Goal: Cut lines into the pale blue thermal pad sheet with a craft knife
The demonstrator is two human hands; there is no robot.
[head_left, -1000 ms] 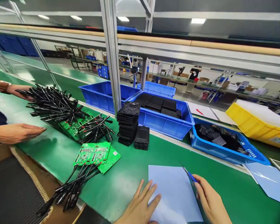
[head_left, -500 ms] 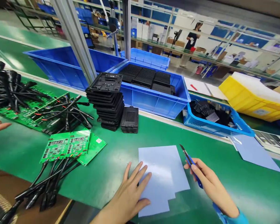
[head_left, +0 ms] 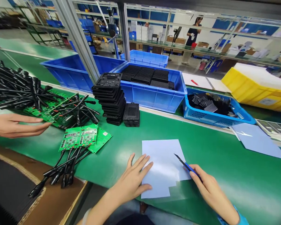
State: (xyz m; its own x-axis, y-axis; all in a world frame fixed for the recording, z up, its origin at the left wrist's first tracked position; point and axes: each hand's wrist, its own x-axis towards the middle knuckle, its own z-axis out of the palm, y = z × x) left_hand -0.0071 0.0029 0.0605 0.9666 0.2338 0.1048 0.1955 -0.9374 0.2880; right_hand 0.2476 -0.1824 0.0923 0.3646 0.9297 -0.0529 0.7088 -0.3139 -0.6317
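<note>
A pale blue sheet with a stepped lower right edge lies flat on the green table. My left hand rests on its left side, fingers spread. In my right hand is a blue utility knife, gripped with the fingers closed around its handle. The dark blade points up and left over the right part of the sheet; whether it touches the surface I cannot tell.
Green circuit boards with black cables and another person's hand are at left. Behind stand stacked black plastic housings, a blue bin of black parts, a blue basket and a yellow bin.
The knife has moved left, its blade now over the sheet rather than beside it. The other person's hand reaches further in from the left. My left hand stays spread on the sheet.
</note>
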